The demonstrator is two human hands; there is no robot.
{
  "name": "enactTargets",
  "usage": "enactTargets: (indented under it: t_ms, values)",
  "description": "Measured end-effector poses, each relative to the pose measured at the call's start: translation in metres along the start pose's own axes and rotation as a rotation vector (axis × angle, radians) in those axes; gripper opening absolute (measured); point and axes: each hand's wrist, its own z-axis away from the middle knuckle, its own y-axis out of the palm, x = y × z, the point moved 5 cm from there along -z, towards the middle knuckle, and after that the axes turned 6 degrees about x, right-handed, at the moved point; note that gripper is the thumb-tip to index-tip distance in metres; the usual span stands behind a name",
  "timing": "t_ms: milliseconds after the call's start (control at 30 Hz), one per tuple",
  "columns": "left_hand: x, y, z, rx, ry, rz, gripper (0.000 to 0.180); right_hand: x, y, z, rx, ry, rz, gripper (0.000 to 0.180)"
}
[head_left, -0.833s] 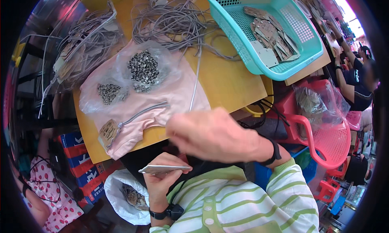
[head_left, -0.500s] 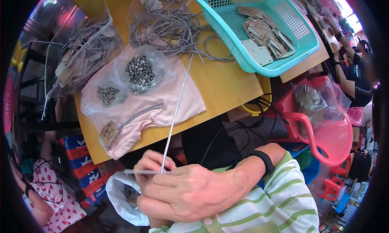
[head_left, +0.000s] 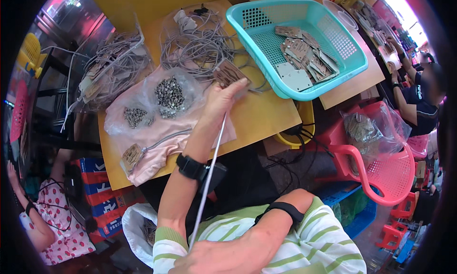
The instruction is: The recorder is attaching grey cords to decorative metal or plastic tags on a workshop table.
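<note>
My left hand (head_left: 220, 99) reaches over the table, its thumb and fingers closed on a flat brown card (head_left: 230, 73) in front of the tangled grey cords (head_left: 197, 48). At the lower edge my right hand (head_left: 209, 259) lies across my body, its fingers partly hidden. A taut grey cord (head_left: 208, 183) runs from that hand, past my left wrist, up toward my left hand. Two clear bags hold small metal parts, a larger heap (head_left: 170, 95) and a smaller heap (head_left: 135, 117), on a pink cloth (head_left: 157, 152). Another brown card (head_left: 132, 155) with a short cord lies there.
A turquoise basket (head_left: 350, 76) with brown and white cards stands at the table's right. At the left is a bag of corded cards (head_left: 112, 64). Below are a white-lined bin (head_left: 135, 226), stacked boxes (head_left: 102, 198) and a pink chair (head_left: 366, 164). Other people sit on both sides.
My left hand has moved from beside my right hand up to the far cords and now grips a brown card. My right hand has dropped lower, toward the bottom edge.
</note>
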Motion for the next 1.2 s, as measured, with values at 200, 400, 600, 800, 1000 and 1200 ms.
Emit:
enactTargets:
  t_ms: [200, 400, 600, 800, 1000, 1200]
  values:
    - [-0.029, -0.024, -0.033, -0.197, 0.311, -0.023, 0.023, 0.008, -0.015, 0.024, 0.228, 0.054, -0.254, 0.019]
    - [-0.045, -0.055, -0.023, -0.367, 0.375, -0.073, 0.022, 0.046, -0.098, 0.074, 0.267, -0.289, -0.252, 0.019]
    - [-0.034, -0.040, -0.025, -0.341, 0.435, -0.064, 0.023, 0.123, -0.110, 0.100, 0.246, -0.611, -0.171, 0.019]
    - [-0.027, -0.045, -0.025, -0.355, 0.458, -0.033, 0.021, 0.151, -0.095, 0.107, 0.319, -0.670, -0.227, 0.016]
    - [-0.020, -0.050, -0.035, -0.397, 0.435, 0.022, 0.020, 0.154, -0.097, 0.099, 0.266, -0.625, -0.164, 0.015]
    - [-0.023, -0.062, -0.037, -0.432, 0.461, 0.050, 0.020, 0.154, -0.102, 0.092, 0.218, -0.585, -0.116, 0.014]
